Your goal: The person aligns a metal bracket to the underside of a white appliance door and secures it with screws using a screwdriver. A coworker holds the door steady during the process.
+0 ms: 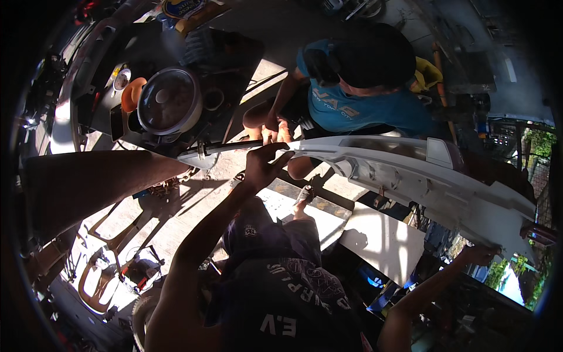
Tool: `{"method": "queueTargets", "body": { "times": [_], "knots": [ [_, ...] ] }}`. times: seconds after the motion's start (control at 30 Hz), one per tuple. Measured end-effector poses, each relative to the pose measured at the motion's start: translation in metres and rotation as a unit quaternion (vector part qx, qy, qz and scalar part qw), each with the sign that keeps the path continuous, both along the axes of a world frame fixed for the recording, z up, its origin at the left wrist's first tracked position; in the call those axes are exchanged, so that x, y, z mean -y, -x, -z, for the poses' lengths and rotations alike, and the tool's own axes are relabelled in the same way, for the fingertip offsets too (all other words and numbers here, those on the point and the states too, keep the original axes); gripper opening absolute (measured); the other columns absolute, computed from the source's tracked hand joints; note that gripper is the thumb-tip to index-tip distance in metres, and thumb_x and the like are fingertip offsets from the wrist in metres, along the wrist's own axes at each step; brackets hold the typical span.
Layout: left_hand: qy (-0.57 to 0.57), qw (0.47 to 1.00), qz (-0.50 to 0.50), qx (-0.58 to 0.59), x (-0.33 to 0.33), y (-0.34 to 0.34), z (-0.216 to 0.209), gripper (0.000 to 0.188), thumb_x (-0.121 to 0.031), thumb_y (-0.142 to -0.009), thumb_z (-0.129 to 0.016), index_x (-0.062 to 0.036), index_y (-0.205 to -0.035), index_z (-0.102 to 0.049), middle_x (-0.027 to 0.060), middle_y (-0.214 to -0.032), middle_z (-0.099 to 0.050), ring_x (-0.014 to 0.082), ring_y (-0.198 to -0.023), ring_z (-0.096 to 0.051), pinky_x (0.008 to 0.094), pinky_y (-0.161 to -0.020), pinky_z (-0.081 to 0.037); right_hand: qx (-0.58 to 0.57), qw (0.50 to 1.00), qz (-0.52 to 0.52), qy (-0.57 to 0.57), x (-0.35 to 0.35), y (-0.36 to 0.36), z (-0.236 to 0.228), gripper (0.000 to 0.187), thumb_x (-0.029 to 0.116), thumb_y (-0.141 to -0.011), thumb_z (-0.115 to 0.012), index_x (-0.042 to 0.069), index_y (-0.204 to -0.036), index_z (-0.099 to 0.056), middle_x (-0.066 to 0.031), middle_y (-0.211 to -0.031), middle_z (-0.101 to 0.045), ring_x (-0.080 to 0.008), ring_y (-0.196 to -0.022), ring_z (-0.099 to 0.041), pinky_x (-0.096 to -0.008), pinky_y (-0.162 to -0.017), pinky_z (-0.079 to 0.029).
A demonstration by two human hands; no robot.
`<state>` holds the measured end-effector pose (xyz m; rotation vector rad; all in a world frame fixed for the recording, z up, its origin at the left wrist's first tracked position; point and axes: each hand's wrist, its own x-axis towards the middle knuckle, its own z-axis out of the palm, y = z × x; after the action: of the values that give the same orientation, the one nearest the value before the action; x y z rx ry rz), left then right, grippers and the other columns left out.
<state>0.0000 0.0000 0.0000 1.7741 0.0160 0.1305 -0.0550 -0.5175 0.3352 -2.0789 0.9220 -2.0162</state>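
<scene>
A long white moulded car body panel (pixel 410 170) stretches from the centre out to the right. My left hand (pixel 264 164) grips its narrow left end, fingers curled over the top edge. At the far right end, my right hand (pixel 478 255) holds the panel's lower edge from below. Across the panel crouches another person in a teal shirt and black cap (pixel 363 88), one of their hands (pixel 274 132) resting by the panel's left tip. My own dark shirt with pale lettering (pixel 281 299) fills the lower middle.
A dark table (pixel 234 58) at upper left carries a round lidded pot (pixel 170 100) and an orange cup (pixel 132 94). A white board (pixel 381 240) lies under the panel. Chair frames (pixel 99 281) stand at lower left. A broad dark arm-like shape (pixel 99 182) crosses the left side.
</scene>
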Motion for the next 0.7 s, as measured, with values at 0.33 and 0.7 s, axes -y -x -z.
{"method": "queueTargets", "body": {
  "times": [0.33, 0.7],
  "knots": [
    [-0.002, 0.978, 0.109, 0.18, 0.172, -0.085, -0.182, 0.047, -0.038, -0.078, -0.082, -0.0047, -0.105, -0.063, 0.009, -0.074, -0.065, 0.024, -0.063, -0.066, 0.0354, -0.058, -0.053, -0.048, 0.999, -0.002, -0.008, 0.046, 0.003, 0.009, 0.082, 0.06, -0.101, -0.038, -0.013, -0.078, -0.067, -0.0194, -0.065, -0.064, -0.0255, -0.059, -0.058, -0.0452, -0.057, -0.048],
    [-0.066, 0.891, 0.103, 0.438, 0.2, -0.062, -0.225, 0.028, -0.029, -0.073, -0.083, -0.0086, -0.077, -0.065, 0.0061, -0.065, -0.064, 0.0202, -0.054, -0.064, 0.0318, -0.048, -0.05, -0.102, 0.994, -0.024, 0.006, 0.025, 0.01, 0.008, 0.072, 0.05, -0.104, -0.038, -0.004, -0.057, -0.047, -0.0079, -0.05, -0.043, -0.019, -0.048, -0.035, -0.0416, -0.048, -0.031]
  ]
}}
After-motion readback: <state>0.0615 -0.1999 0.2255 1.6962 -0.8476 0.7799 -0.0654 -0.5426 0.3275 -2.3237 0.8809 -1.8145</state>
